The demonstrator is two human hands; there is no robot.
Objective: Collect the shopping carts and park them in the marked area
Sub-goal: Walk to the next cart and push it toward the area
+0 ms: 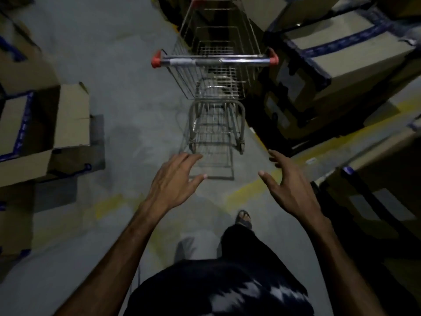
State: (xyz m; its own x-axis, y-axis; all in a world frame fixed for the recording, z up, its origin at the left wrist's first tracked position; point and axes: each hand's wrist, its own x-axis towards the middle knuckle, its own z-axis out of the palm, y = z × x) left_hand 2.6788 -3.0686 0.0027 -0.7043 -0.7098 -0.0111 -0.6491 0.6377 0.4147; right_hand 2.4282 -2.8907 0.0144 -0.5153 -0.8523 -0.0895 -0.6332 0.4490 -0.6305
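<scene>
A wire shopping cart point(215, 71) stands alone in a dim warehouse aisle, its chrome handle point(214, 60) with red end caps turned toward the person behind it, whose two bare hands reach forward without touching it. The left hand point(175, 179) hangs short of the cart and below its handle, palm down, fingers spread and slightly curled, gripping nothing. The right hand point(288, 181) hovers level with it on the cart's other side, likewise spread wide and empty, thumb pointing inward. Both hands are well apart from the handle, and the cart's lower rack and rear wheels show in the gap between them. The cart rests on a grey concrete floor point(127, 106), its basket empty as far as the low light allows, its front end running off toward the dark far end of the aisle. A worn yellow line point(250, 190) crosses the floor just behind the cart, passing beneath the hands. Stacked cardboard boxes point(341, 71) sealed with blue tape crowd close to the cart's right side, and more open boxes point(70, 115) sit across the aisle to its left. Behind the cart, one foot in a sandal point(244, 218) steps forward below dark trousers. The frame is blurred by motion.
</scene>
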